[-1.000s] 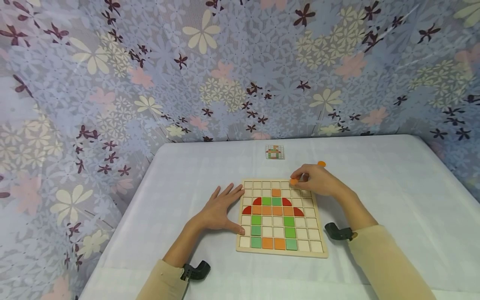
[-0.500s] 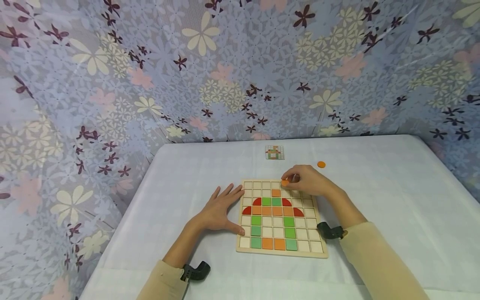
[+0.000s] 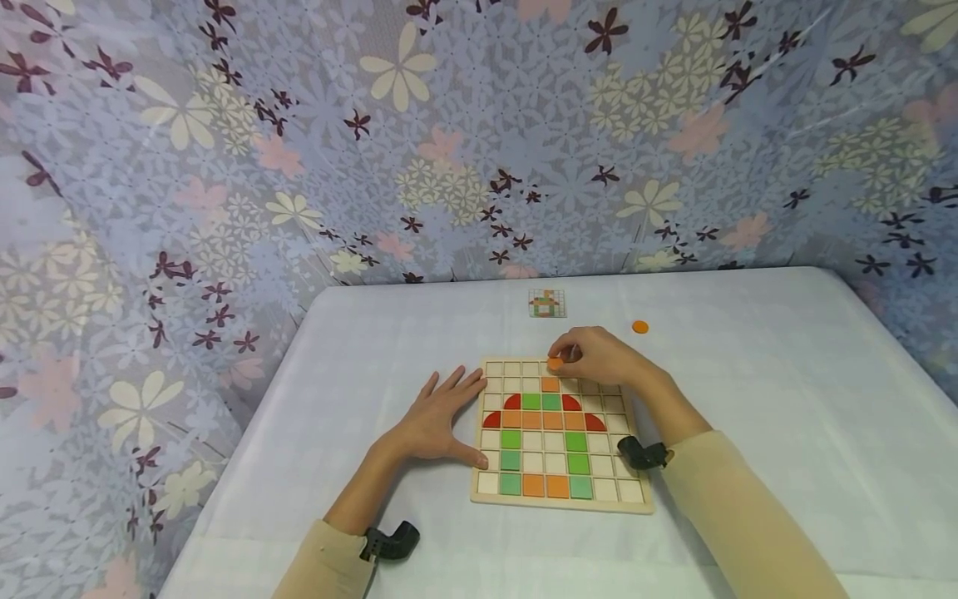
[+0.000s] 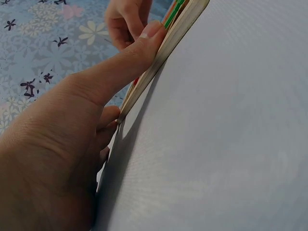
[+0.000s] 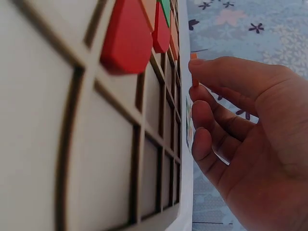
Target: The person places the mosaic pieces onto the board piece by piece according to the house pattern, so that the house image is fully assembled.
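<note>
A wooden grid board (image 3: 615, 504) lies on the table, with orange, green and teal squares and red quarter-round pieces set in its cells. My left hand (image 3: 434, 423) is spread at the board's left side, thumb and fingertips on the frame; in the left wrist view the thumb (image 4: 130, 60) lies on the edge. Between thumb and fingertips, my right hand (image 3: 599, 356) pinches an orange round piece (image 3: 555, 364) over the top row, just beyond a single orange square (image 3: 550, 384). The right wrist view shows that orange piece (image 5: 194, 72) edge-on.
Behind the board lies a small pattern card (image 3: 547, 304) with a printed coloured grid. Another orange disc (image 3: 640, 327) rests on the white tablecloth (image 3: 748, 358) to the right of the card. A floral curtain (image 3: 479, 150) hangs behind the table.
My right hand has moved left along the board's top row, carrying the orange round piece. The other disc has come fully into view behind it. My left hand stays put.
</note>
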Action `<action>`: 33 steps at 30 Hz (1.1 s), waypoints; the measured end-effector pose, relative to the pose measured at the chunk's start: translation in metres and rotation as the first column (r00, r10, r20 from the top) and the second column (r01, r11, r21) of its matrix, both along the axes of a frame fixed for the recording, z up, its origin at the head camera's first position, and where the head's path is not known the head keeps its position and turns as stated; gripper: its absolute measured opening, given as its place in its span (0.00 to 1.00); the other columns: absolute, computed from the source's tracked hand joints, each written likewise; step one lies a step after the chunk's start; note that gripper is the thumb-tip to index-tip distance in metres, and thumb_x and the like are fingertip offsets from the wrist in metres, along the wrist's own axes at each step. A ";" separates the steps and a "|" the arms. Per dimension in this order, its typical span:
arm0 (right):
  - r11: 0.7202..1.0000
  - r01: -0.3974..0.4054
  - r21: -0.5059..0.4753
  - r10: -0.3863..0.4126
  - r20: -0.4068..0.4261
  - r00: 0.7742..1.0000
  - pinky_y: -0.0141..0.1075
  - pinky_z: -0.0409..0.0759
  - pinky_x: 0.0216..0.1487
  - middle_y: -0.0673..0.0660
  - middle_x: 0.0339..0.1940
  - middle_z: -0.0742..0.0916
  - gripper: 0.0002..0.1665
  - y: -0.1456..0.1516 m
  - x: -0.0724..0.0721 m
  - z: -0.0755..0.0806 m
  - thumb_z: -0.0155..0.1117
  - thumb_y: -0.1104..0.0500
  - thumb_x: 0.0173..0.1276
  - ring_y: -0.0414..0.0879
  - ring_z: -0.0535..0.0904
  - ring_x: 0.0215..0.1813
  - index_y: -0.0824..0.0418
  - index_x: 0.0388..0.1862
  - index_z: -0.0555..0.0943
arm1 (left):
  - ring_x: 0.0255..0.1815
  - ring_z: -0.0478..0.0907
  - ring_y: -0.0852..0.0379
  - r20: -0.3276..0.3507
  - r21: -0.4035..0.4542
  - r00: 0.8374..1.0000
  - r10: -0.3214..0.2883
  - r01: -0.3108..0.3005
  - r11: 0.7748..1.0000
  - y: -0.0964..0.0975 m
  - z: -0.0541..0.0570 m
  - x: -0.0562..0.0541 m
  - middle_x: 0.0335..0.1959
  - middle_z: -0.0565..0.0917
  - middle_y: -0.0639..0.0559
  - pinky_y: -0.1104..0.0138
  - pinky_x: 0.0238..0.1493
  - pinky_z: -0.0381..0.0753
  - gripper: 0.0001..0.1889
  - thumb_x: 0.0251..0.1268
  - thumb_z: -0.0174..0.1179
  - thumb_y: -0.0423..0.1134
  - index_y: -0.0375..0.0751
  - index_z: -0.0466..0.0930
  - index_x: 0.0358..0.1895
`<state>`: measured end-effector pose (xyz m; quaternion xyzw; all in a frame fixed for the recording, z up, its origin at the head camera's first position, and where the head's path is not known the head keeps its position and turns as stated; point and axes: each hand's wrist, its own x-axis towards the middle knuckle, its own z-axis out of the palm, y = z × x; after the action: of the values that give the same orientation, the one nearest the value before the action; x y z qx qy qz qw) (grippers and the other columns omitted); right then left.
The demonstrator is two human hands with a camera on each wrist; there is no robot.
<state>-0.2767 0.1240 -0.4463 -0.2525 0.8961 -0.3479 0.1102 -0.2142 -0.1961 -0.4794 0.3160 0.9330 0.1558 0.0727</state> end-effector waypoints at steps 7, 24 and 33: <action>0.999 -0.032 0.004 0.032 -0.013 0.999 0.40 0.78 0.41 0.51 0.39 0.83 0.13 -0.007 -0.006 -0.004 0.69 0.53 0.64 0.44 0.78 0.39 0.57 0.46 0.85 | 0.77 0.37 0.54 -0.009 0.004 1.000 0.002 -0.002 1.000 -0.001 0.000 -0.001 0.77 0.49 0.59 0.49 0.72 0.33 0.66 0.29 0.61 0.82 0.53 0.51 0.77; 1.000 -0.026 0.016 0.025 0.002 1.000 0.40 0.78 0.42 0.52 0.40 0.81 0.13 -0.009 -0.003 -0.004 0.69 0.57 0.64 0.45 0.77 0.40 0.58 0.47 0.85 | 0.77 0.38 0.52 -0.010 0.008 1.000 -0.013 0.013 1.000 -0.001 0.000 -0.002 0.77 0.49 0.58 0.48 0.72 0.34 0.66 0.30 0.63 0.80 0.51 0.51 0.77; 1.000 -0.007 0.022 0.007 0.005 1.000 0.42 0.79 0.45 0.52 0.41 0.82 0.16 -0.002 0.001 -0.001 0.67 0.57 0.66 0.47 0.78 0.43 0.61 0.51 0.84 | 0.77 0.38 0.53 -0.006 0.010 1.000 -0.010 0.010 1.000 -0.001 -0.002 -0.002 0.77 0.48 0.59 0.48 0.72 0.33 0.66 0.30 0.62 0.81 0.52 0.50 0.77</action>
<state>-0.2758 0.1223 -0.4477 -0.2536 0.8987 -0.3383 0.1163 -0.2162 -0.1973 -0.4814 0.3213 0.9309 0.1592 0.0693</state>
